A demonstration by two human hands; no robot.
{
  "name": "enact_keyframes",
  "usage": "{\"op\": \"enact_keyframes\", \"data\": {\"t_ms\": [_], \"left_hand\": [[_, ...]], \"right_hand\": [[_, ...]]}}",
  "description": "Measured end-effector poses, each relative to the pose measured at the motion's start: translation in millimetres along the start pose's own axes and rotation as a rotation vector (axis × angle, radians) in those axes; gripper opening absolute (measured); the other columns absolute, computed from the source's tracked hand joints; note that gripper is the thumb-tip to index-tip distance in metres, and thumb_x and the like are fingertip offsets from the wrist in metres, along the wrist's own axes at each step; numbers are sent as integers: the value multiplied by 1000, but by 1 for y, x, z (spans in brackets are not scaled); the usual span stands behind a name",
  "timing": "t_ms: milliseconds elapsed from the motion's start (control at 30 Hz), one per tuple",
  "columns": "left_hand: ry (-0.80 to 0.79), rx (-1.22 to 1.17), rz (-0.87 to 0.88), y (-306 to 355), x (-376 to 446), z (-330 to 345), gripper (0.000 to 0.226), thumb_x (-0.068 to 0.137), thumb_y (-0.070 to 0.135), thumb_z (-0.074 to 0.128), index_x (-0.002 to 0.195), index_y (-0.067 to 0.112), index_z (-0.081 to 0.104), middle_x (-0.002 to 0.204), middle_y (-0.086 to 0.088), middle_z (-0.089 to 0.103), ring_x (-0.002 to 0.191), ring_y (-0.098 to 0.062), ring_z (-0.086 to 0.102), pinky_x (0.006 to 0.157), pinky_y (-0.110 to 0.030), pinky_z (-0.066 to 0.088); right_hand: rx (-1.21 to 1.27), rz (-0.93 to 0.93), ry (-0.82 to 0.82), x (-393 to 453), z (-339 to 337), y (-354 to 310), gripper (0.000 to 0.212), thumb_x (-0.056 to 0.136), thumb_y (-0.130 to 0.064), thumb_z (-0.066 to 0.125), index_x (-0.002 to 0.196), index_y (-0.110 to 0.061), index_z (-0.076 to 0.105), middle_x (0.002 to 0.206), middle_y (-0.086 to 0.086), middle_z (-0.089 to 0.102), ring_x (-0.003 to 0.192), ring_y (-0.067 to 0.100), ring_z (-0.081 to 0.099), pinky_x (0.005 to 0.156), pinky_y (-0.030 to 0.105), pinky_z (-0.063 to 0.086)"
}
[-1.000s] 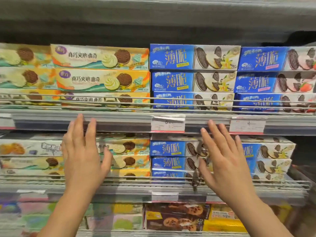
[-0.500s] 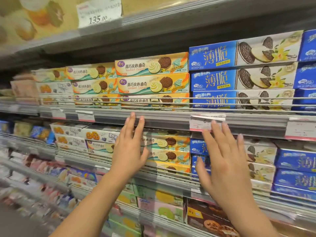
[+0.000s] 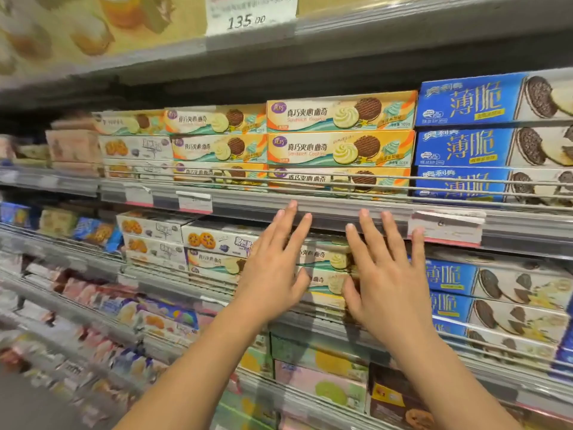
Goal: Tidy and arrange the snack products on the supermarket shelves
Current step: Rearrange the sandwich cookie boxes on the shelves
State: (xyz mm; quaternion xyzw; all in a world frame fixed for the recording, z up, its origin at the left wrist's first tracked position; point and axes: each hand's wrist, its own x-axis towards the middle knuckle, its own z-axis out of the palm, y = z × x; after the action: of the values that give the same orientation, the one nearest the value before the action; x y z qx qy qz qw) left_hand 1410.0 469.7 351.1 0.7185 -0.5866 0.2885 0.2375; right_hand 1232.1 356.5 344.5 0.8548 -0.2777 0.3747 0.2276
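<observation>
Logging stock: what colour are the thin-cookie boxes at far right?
Blue with a white end, the thin-cookie boxes show dark sandwich cookies; head view.

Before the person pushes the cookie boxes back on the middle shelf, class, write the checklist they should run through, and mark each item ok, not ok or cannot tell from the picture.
1. Left hand free, fingers straight, nothing held: ok.
2. Right hand free, fingers straight, nothing held: ok.
3. Both hands in front of the orange sandwich cookie boxes on the middle shelf: ok.
4. Palms actually touching the box fronts: cannot tell.
5. Wire rail at the shelf front in place to stop boxes sliding off: ok.
6. Neighbouring blue cookie boxes stacked flush: ok.
</observation>
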Motion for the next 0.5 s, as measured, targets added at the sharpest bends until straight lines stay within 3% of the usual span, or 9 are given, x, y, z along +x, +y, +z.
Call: {"op": "enact_keyframes", "data": {"t_ms": [100, 233, 500], "left_hand": [[104, -29, 47, -25, -6, 3, 78, 90, 33, 50, 160, 17, 21, 169, -4, 9, 156, -25, 4, 122, -52, 24], [254, -36, 74, -85, -9, 1, 71, 89, 26, 54, 155, 11, 33, 166, -10, 20, 155, -30, 12, 122, -52, 23], [408, -52, -74, -210, -23, 5, 65, 87, 23, 49, 149, 5, 43, 155, -17, 39, 147, -40, 28, 118, -60, 26]], "right_hand": [[-35, 51, 34, -1, 7, -11, 83, 83, -41, 65, 156, -13, 37, 168, 9, 20, 155, 36, 12, 118, 68, 15], [-34, 196, 82, 4, 18, -34, 82, 83, -51, 55, 153, -12, 41, 167, 10, 23, 155, 36, 14, 118, 68, 18], [10, 309, 165, 11, 29, -63, 82, 84, -49, 51, 153, -8, 36, 168, 12, 17, 156, 36, 8, 116, 62, 31]]}}
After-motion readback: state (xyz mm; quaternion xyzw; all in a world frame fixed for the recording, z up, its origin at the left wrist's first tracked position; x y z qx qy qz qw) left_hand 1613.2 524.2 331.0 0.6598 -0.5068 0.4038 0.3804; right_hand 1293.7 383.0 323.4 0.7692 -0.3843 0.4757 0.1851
